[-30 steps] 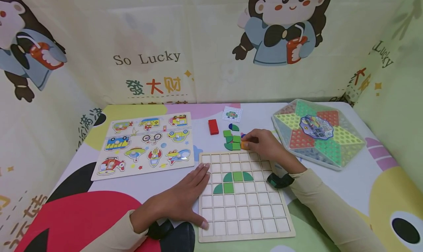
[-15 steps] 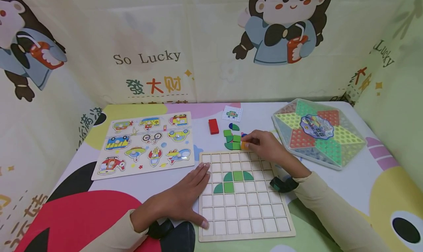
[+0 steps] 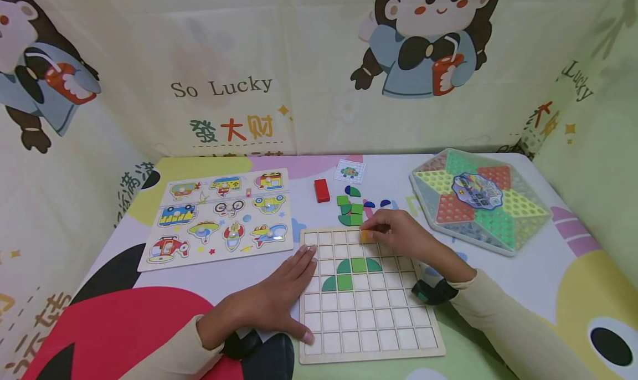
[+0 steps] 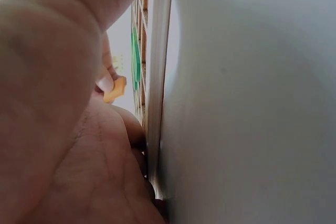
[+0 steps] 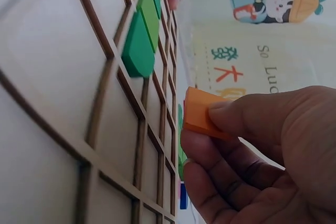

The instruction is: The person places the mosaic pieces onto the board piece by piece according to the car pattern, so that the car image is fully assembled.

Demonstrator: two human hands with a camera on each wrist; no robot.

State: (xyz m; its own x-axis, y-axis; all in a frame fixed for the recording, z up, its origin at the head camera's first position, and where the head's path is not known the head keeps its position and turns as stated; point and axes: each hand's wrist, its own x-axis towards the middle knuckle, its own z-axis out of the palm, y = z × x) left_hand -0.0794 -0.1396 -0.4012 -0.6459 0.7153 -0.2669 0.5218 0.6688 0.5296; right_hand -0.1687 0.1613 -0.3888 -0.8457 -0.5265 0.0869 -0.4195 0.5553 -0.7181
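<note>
My right hand (image 3: 401, 235) pinches an orange square tile (image 5: 202, 111) between thumb and fingers, over the far edge of the wooden grid board (image 3: 369, 357). My left hand (image 3: 276, 291) lies with straight fingers along the board's left edge, fingertips and thumb on its rim. Green pieces sit in the grid: a light green square (image 3: 358, 266) between two dark green quarter-rounds, and below it another light green square (image 3: 345, 283) beside a dark green quarter-round (image 3: 329, 285). In the left wrist view the orange tile shows beyond my left palm (image 4: 100, 156).
Behind the board lie several loose green tiles (image 3: 356, 209) and blue pieces (image 3: 385, 203). A red block (image 3: 322, 191) and a picture card (image 3: 350, 171) lie farther back. A vehicle peg puzzle (image 3: 219, 219) is at left, a hexagonal game board (image 3: 478, 203) at right.
My right hand has brought the orange tile from the loose pieces toward me, over the board's far edge, uncovering blue pieces behind it. My left hand has stayed in place.
</note>
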